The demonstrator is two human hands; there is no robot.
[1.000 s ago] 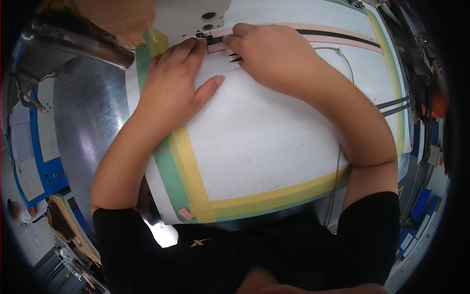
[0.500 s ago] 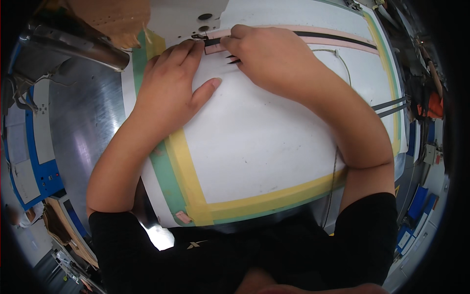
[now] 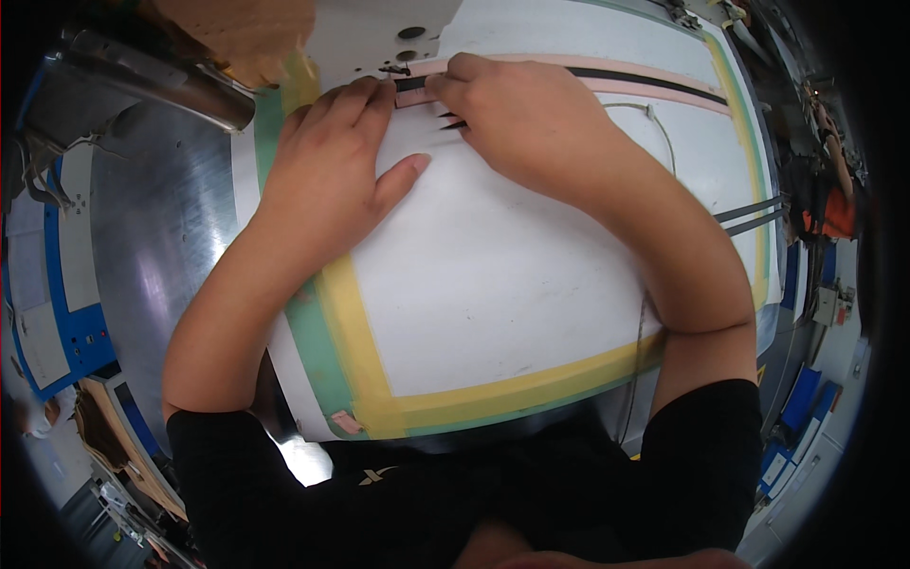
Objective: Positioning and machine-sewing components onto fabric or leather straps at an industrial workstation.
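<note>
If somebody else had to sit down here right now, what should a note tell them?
Left hand: flat on the white table, fingertips pressing the near end of a thin black strip that lies on pink tape along the far edge.
Right hand: fingers pinching the same strip end, just beside the left fingertips, next to the metal machine plate.
Done: strip laid out along the pink tape.
Left: cannot tell; the strip end is hidden under the fingers.
</note>
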